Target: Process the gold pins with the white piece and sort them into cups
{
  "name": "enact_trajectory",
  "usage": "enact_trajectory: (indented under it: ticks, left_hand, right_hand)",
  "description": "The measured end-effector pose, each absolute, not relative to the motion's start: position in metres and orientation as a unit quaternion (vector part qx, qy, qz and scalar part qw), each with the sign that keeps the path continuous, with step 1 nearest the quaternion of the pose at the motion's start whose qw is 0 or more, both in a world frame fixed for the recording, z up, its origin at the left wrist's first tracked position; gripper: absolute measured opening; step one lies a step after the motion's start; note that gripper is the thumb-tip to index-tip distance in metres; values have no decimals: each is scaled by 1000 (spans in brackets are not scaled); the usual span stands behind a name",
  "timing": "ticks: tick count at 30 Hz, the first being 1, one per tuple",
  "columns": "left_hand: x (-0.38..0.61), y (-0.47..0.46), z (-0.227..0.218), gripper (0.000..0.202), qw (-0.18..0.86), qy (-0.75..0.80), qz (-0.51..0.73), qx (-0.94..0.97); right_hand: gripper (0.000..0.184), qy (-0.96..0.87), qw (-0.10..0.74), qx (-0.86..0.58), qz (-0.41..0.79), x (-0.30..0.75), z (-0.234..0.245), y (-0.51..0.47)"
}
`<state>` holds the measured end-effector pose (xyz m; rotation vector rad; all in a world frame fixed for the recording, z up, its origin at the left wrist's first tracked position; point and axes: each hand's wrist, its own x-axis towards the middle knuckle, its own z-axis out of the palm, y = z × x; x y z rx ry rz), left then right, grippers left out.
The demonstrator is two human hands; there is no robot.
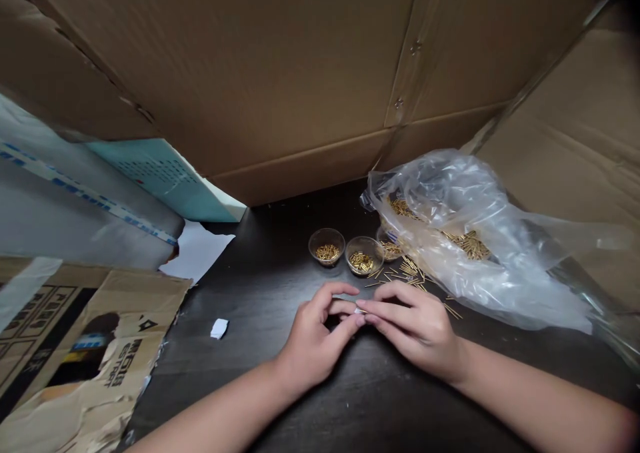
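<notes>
My left hand (315, 336) and my right hand (417, 326) meet over the dark table, fingertips pinched together. Between them is a small thin brass-coloured pin (363, 312), with a whitish bit beside it; the fingers hide most of it. Just beyond the hands stand clear plastic cups: a left cup (327, 253) and a middle cup (362, 261) with short brass-coloured pieces, and a third cup (389, 247) partly behind the bag. Loose long brass-coloured pins (409, 271) lie scattered beyond my right hand.
A clear plastic bag (470, 213) of brass-coloured pins spreads at the right. Cardboard walls (280, 73) enclose the back and right. At left are a torn printed carton (135, 346), a light blue box (155, 173), white paper (200, 246) and a small white scrap (219, 328).
</notes>
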<state>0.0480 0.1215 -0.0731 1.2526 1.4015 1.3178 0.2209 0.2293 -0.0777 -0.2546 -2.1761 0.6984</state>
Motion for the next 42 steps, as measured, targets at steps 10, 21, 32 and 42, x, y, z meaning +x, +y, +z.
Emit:
enact_trajectory:
  ticks: [10,21,32,42]
  left_hand:
    - [51,120,-71,17,429,555,522,486]
    - [50,120,-69,14,413,571,520,484]
    - [53,120,-65,11,414,573,528,470]
    - [49,121,-69,15,417,565,550,452]
  right_hand:
    - [20,-840,436,-96,307,219,-75,232]
    - [15,-851,413,-88,312,220,-80,232]
    - [40,-868,375,-103,310,220,-82,228]
    - [34,-873,397,-85,271,219,-84,230]
